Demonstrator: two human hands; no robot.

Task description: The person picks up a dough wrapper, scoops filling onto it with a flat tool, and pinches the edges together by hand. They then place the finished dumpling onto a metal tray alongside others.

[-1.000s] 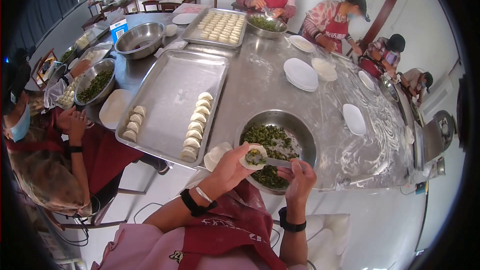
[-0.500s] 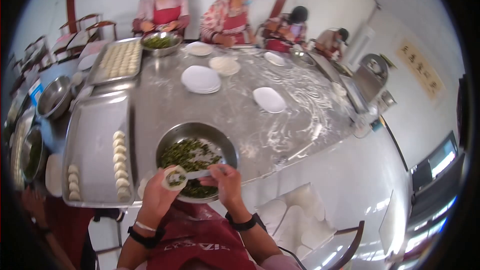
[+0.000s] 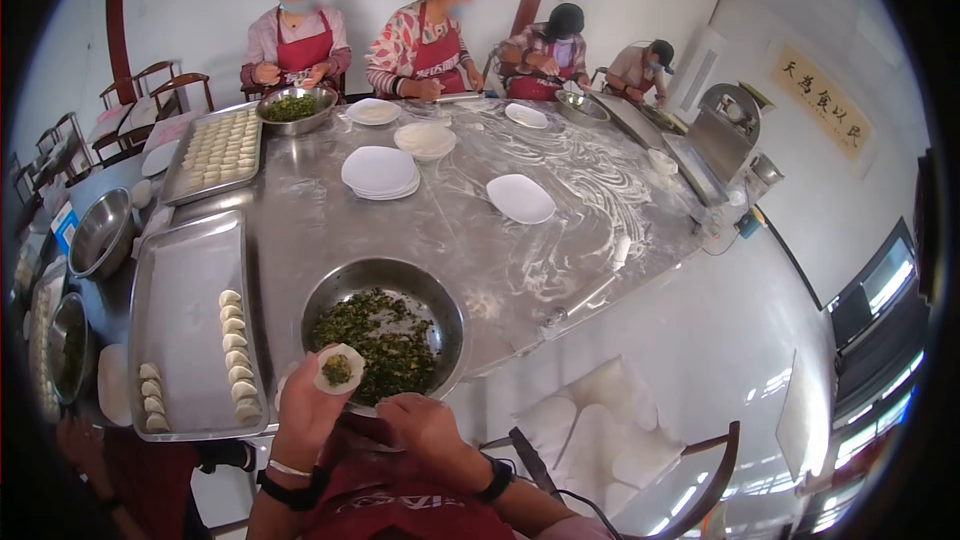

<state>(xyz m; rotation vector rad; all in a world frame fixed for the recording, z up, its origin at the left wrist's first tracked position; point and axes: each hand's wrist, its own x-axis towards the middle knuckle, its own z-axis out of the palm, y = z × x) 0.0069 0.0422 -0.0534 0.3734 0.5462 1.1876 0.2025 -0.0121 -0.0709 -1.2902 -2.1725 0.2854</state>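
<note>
My left hand (image 3: 308,408) holds a round dumpling wrapper (image 3: 352,358) with a small mound of chopped green filling (image 3: 336,371) at its centre, over the near left rim of a steel mixing bowl (image 3: 455,300). More chopped green filling (image 3: 385,340) lies inside the bowl. My right hand (image 3: 430,430) is closed at the bowl's near rim, and its curled fingers hide whatever they hold. To the left, a steel tray (image 3: 190,320) bears a column of folded dumplings (image 3: 236,358) along its right side and a shorter column (image 3: 152,398) at its lower left.
White plates (image 3: 380,172) and another white plate (image 3: 521,199) stand on the floured steel table (image 3: 460,230). Across it, several people in red aprons work near a full dumpling tray (image 3: 215,152) and a filling bowl (image 3: 325,105). Another person's hand (image 3: 82,445) shows at lower left. A chair (image 3: 600,440) stands right.
My right hand has drawn down and away from the wrapper; the metal spreader seen in it earlier no longer shows clearly. The filling now sits mounded in the wrapper. The view has shifted slightly.
</note>
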